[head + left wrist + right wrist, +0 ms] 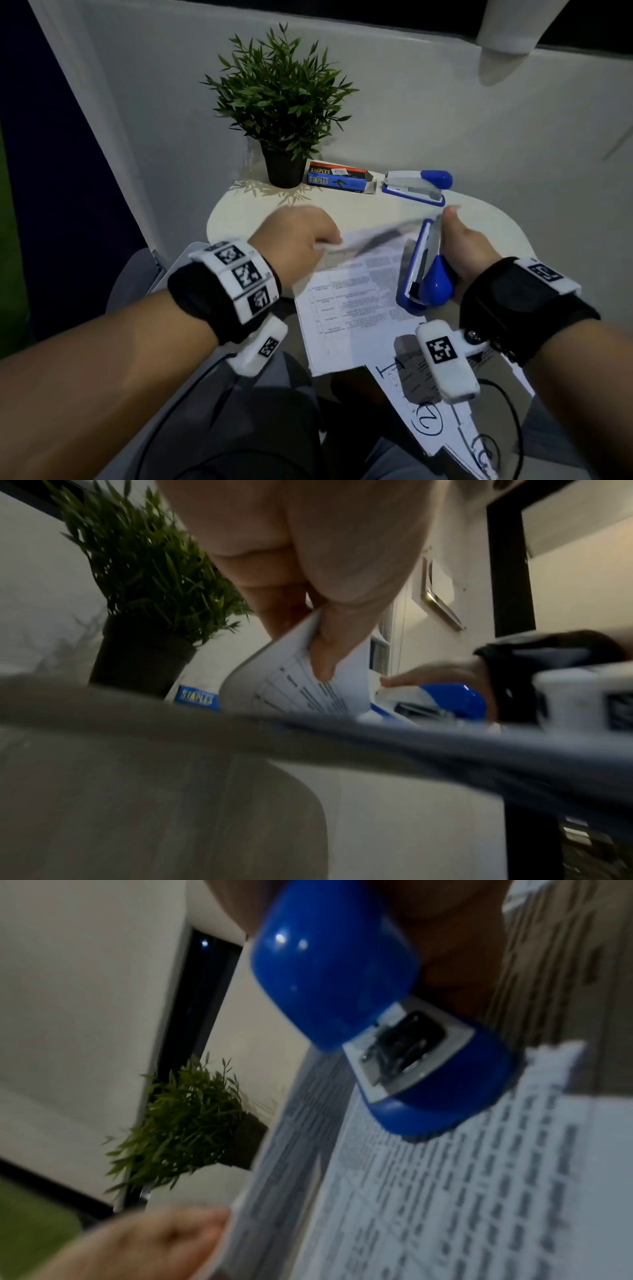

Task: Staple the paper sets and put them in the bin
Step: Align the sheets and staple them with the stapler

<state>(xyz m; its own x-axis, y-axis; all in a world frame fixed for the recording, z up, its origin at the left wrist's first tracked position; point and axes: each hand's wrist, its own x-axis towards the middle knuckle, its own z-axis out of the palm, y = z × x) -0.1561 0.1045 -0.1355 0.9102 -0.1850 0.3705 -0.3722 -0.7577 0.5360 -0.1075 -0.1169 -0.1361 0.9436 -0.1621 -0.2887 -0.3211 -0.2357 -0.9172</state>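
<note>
Head view: left hand (294, 236) pinching the far left corner of the printed paper set (356, 291), thumb (323, 653) on top, fingers curled beneath, corner lifted and bent off the white table (486, 219). Right hand (472, 253) wrapped around a blue stapler (423, 270), fingers closed on its body, nose near the sheet's far right corner, heel low over the page. Second blue stapler (416, 186) lying at the table's far edge, just beside a staples box (339, 176) and a potted plant (281, 106). More marked sheets (431, 418) overlapping below, near the right wrist. Bin not clearly identifiable
</note>
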